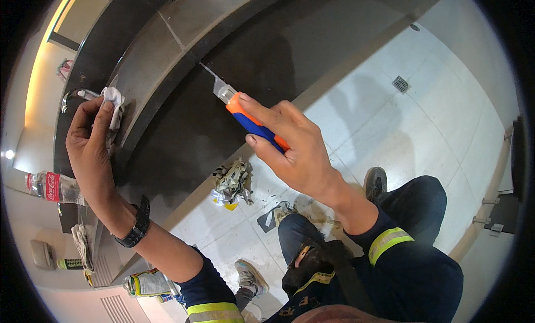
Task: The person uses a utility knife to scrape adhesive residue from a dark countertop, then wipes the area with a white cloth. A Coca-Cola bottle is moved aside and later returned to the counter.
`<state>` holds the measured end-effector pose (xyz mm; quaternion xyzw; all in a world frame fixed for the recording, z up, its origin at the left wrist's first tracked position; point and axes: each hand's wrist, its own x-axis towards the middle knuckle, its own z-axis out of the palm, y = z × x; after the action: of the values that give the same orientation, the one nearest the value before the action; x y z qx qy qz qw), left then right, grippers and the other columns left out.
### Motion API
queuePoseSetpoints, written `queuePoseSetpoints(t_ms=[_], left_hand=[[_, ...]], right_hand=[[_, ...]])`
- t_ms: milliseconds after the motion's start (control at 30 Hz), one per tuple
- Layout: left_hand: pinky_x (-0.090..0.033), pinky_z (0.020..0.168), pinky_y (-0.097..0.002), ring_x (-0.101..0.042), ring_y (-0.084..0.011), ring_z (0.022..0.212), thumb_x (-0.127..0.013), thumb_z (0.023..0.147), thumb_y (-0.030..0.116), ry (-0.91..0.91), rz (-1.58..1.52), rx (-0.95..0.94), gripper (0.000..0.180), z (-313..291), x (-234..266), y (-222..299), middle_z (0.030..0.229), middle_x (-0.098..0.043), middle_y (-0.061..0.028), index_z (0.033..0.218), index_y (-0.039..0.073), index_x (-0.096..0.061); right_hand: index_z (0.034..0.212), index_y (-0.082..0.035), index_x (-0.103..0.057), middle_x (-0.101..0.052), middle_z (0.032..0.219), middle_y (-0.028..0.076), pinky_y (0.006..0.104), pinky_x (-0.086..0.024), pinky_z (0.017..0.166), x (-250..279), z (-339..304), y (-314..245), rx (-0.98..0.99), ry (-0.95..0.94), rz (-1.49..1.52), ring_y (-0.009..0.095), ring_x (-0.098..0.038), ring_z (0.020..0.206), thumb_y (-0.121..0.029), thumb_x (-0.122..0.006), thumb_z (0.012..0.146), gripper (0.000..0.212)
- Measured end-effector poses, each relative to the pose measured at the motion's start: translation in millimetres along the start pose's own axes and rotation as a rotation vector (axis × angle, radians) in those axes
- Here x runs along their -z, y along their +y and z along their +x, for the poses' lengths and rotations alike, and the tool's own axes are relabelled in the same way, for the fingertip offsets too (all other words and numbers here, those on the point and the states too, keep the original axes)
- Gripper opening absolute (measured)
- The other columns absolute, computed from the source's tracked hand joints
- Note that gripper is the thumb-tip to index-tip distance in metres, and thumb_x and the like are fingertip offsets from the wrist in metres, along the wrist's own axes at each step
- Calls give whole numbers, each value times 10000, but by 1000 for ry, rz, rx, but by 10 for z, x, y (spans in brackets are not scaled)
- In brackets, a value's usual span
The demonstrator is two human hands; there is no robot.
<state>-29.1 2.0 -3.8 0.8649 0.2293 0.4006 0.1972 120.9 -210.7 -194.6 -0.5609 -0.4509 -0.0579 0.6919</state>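
Note:
In my right hand (304,150) is a utility knife (257,125) with an orange and blue handle. My fingers close around the handle, the index finger along its top. Its blade points up and left, the tip close to the lower end of a pale joint line (210,70) on the dark front panel (184,122) below a tiled ledge. My left hand (92,128) is raised at the ledge (159,52), pinching a crumpled white cloth or tissue (113,96) between thumb and fingers. A black watch (135,225) is on the left wrist.
A clear bottle with a red label (51,187) lies left of my forearm. Crumpled wrapping (233,181) and debris sit on the pale floor tiles (390,133), with a drain (400,84) farther right. Another person's shoe (251,275) stands near a plastic bag (147,283).

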Motion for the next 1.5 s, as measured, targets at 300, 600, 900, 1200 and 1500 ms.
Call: queuePoseSetpoints(t_ms=[300,600,900,1200,1500], left_hand=[[-453,920,-234,-630,-84,963,-734,1000,192,-1,22,-1,222,-18,14,6,1021,-723,-30,1121,6,-750],[-537,845,-319,-664,-156,949,-784,941,119,466,285,-389,207,-272,-209,5,1015,-737,-85,1109,4,-748],[-522,720,-284,-654,-163,820,-821,883,39,518,327,-487,219,-945,-1263,105,960,-707,-85,1086,-1,-750],[-486,658,-240,-638,-108,731,-788,894,26,352,192,-402,161,-704,-1624,579,849,-692,-49,1041,-16,-737],[-514,670,-274,-668,-145,730,-789,879,43,331,178,-388,156,-724,-1545,606,853,-701,-62,1022,21,-730]], right_hand=[[1493,-141,-598,-563,866,101,323,-445,649,-2,-30,-23,-30,2,4,200,-513,724,-91,-721,917,592],[1488,-108,-591,-589,904,118,329,-456,664,181,-204,139,-5,7,22,206,-525,736,-62,-702,920,581],[1511,-56,-547,-651,1351,150,287,-523,860,630,-506,687,-241,317,167,153,-634,1025,-57,-660,983,540],[1514,-30,-524,-609,1417,115,232,-493,824,582,-401,625,-306,372,323,88,-593,978,-57,-657,998,534],[1538,-84,-511,-631,1123,41,192,-385,588,587,-440,649,-337,352,345,33,-480,693,-92,-656,1009,548]])
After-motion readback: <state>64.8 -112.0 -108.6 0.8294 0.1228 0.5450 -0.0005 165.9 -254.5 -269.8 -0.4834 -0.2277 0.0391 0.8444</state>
